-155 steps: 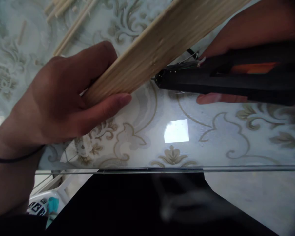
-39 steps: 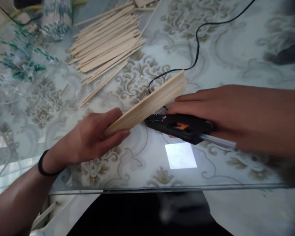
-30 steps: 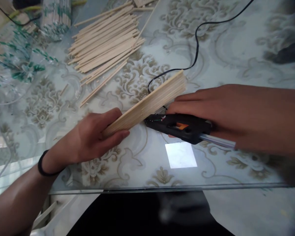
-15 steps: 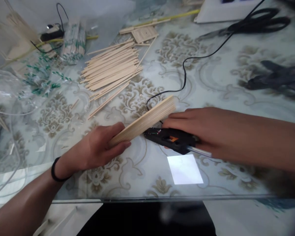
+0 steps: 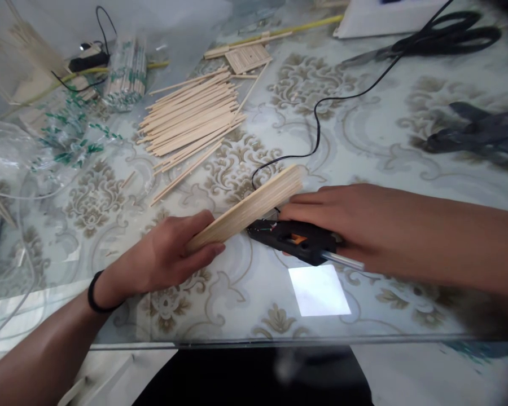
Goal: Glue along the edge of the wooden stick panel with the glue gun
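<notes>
My left hand [image 5: 178, 248] grips one end of a flat panel of pale wooden sticks [image 5: 249, 208] laid side by side, held tilted above the table. In my right hand [image 5: 317, 211] is a black hot glue gun [image 5: 294, 239] with an orange part and a clear glue stick [image 5: 342, 260] sticking out of its back. The gun's nozzle end is close to the panel's lower edge; whether they touch I cannot tell. Most of my right fingers are hidden behind the gun. Beyond the panel, a pile of loose thin wooden sticks [image 5: 195, 115] lies on the table.
A black cord [image 5: 317, 124] winds across the patterned glass-topped table [image 5: 237, 304]. Black scissors [image 5: 432, 42] and dark pliers [image 5: 478, 132] lie at the right. Wrapped sticks [image 5: 127, 73], plastic wrappers [image 5: 71, 132] and a small stick panel [image 5: 248, 59] are farther back.
</notes>
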Demonstrator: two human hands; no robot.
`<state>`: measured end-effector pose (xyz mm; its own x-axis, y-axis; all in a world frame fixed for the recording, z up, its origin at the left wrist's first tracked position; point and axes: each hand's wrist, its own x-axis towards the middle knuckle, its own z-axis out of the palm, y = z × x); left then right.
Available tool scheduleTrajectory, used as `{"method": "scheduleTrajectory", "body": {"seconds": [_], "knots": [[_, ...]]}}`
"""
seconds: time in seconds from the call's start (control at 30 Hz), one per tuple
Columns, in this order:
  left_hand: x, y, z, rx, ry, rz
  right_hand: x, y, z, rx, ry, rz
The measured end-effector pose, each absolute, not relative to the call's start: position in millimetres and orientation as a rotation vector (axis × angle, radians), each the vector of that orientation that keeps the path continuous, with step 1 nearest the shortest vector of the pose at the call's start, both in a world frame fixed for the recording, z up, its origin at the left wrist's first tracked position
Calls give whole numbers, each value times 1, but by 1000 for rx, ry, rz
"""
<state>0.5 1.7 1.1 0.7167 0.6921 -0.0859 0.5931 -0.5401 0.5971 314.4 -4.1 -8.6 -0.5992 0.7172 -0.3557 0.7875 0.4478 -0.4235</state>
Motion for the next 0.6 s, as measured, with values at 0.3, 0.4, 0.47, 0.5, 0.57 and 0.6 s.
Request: {"method": "scheduleTrajectory", "body": {"seconds": [0.3, 0.4, 0.47, 0.5, 0.57, 0.6], "knots": [[0, 1, 2, 2329, 959, 212, 313, -4, -8, 1327, 2517, -903], [0, 1, 1, 2341, 960, 213, 314, -4, -11, 1321, 2523, -897], [-1, 1, 1, 2343, 958, 216, 314, -3, -12, 1316, 2540, -904], [-1, 2, 0, 2344, 955, 220, 314, -2, -12, 1314, 2545, -909], [0, 2, 0, 2345, 945, 226, 313, -2, -11, 1316, 2541, -919], [0, 2, -1, 2343, 940, 231, 312, -2, -10, 1318, 2533, -922]]}}
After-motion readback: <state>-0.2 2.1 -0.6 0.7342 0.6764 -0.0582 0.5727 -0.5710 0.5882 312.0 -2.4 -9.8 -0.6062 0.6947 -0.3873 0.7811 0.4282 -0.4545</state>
